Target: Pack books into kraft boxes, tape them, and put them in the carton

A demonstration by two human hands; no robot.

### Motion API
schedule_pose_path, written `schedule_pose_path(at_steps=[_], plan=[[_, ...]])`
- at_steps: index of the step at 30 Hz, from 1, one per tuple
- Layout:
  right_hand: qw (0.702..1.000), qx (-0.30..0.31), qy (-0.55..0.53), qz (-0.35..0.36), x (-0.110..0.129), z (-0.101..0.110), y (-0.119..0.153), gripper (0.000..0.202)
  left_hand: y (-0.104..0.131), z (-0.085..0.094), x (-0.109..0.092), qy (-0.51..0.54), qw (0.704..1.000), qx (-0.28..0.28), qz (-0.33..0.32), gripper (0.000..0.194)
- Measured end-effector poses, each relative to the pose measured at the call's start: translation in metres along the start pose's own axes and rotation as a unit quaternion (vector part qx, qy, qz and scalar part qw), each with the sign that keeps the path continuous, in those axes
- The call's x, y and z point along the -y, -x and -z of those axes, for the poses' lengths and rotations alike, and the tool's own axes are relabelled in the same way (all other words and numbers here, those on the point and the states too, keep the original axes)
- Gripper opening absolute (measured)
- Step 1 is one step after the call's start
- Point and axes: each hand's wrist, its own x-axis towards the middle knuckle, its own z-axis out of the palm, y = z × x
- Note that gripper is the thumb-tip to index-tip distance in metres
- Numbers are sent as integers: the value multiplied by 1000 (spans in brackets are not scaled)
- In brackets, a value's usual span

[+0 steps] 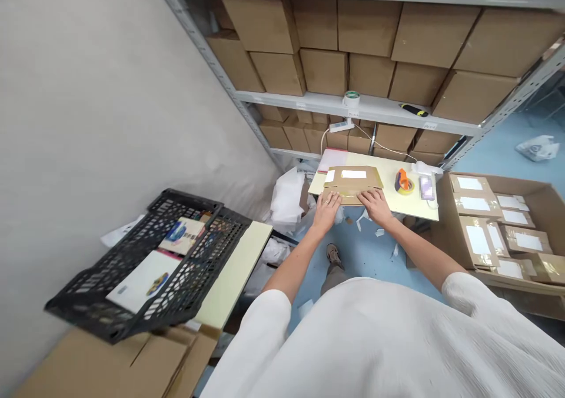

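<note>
A flat cardboard box [351, 185] with white labels and shiny tape along its near side lies at the front of the pale work table [384, 165]. My left hand [328, 208] grips the box's near left corner, fingers bent over the edge. At the near right corner, my right hand [374, 204] holds the same edge with its fingers on top and close together. The undersides of both hands are hidden. To the right of the box rests an orange tape dispenser [402, 182] with a yellow roll, beside a purple-and-white device [426, 187].
A black plastic crate [168, 189] holding books stands at the left. Large carton [459, 256] at the right contains several labelled boxes. Behind the table, a metal shelf [304, 100] bears stacked cartons, a tape roll [351, 98] and a cutter [414, 110]. Scraps litter the floor.
</note>
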Motion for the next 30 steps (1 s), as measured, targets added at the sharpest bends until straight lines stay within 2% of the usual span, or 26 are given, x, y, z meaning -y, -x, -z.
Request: schedule_pose_path(at_steps=[5, 10, 13, 15, 19, 24, 27, 30], plan=[[997, -13, 56, -44, -22, -16, -42, 62, -70, -16, 47, -11, 998, 23, -61, 71], [986, -22, 121, -116, -33, -34, -94, 62, -148, -17, 97, -7, 991, 47, -123, 71], [977, -25, 125, -174, -33, -51, -119, 67, -188, -18, 119, 9, 989, 60, -134, 75], [971, -22, 113, -211, -30, -64, -134, 71, -206, -22, 130, 21, 990, 72, -121, 76], [965, 8, 67, -252, -17, -91, -157, 66, -221, -34, 149, 20, 993, 104, -60, 77], [973, 47, 1, -227, -4, -108, -170, 62, -219, -48, 169, 28, 991, 130, 19, 81], [971, 58, -24, -232, -9, -110, -172, 61, -218, -54, 176, 48, 989, 134, 46, 78], [965, 65, -33, -251, -25, -107, -175, 59, -217, -60, 179, 66, 986, 134, 70, 71]])
